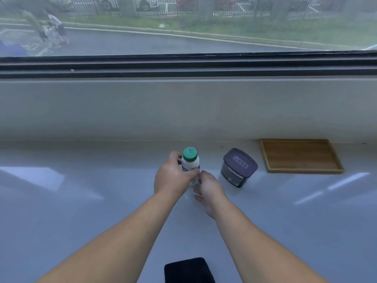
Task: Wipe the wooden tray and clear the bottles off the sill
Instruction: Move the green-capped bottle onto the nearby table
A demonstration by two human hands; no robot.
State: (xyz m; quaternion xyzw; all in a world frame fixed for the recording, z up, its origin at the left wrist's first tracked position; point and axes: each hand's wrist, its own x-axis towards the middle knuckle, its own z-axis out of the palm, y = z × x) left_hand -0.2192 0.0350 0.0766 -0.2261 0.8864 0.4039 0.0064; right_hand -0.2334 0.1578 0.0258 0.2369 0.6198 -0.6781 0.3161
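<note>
at centre of the head view, on the pale sill, an upright white bottle with a green cap is gripped by the left hand, whose fingers wrap its left side and front. right hand sits just beside and nearer, fingertips touching the bottle's lower right; whether it truly grips or only steadies cannot be told. to the right of the bottle, a dark lidded container stands apart from it, lid lettering reading upside down. farther right, wooden tray lies flat against the far wall of the sill, well apart from both hands. near edge, centre: a black cloth, partly cut off by the frame, lies between the forearms. far field: window with a dark frame, showing road and grass outside.
</note>
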